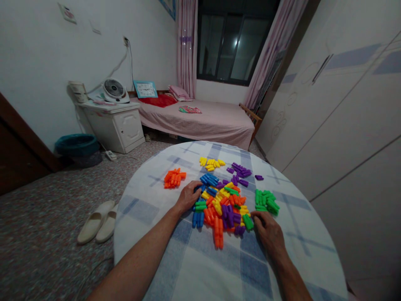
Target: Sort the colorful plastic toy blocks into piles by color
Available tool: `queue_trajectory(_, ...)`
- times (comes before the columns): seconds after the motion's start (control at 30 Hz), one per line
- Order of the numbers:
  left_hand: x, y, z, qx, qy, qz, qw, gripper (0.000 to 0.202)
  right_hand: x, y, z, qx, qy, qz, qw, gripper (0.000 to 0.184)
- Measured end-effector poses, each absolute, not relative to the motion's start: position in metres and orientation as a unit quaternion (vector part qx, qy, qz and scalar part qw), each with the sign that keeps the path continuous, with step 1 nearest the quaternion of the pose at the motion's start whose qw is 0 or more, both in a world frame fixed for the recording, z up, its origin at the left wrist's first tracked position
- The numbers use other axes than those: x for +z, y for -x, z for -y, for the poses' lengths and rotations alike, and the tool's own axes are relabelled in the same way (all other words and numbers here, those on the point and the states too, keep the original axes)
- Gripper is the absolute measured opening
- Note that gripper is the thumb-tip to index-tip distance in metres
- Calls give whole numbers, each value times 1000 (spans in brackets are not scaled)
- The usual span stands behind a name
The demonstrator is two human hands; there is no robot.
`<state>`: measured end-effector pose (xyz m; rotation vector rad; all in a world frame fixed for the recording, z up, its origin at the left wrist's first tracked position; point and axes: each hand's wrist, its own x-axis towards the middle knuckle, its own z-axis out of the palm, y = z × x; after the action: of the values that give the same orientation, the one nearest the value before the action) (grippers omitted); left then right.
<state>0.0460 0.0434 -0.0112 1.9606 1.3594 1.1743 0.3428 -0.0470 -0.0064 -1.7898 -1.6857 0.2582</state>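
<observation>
Plastic pegs (224, 205) lie heaped mid-table between the two hands, which are apart. The left hand (188, 197) rests palm-down on the heap's blue edge; the right hand (267, 234) curls beside a green peg (248, 222); neither grip can be told for certain. Further out, orange pegs (174, 178), yellow pegs (211, 164), purple pegs (239, 169) and green pegs (266, 201) sit in separate clusters, grouped by colour, on a checked tablecloth (194, 267).

Multicoloured plastic pegs (224, 205) lie heaped, with single-colour clusters around.
</observation>
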Motion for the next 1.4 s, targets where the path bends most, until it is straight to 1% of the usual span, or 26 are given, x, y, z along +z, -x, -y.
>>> queue_trajectory(0.8,-10,-45,-43,430,-718,-493,240,28,-1,-342,47,113,684,625,359,32)
queue_trajectory(1.4,-9,-45,-42,427,-717,-495,241,28,-1,-344,47,129,684,620,362,33)
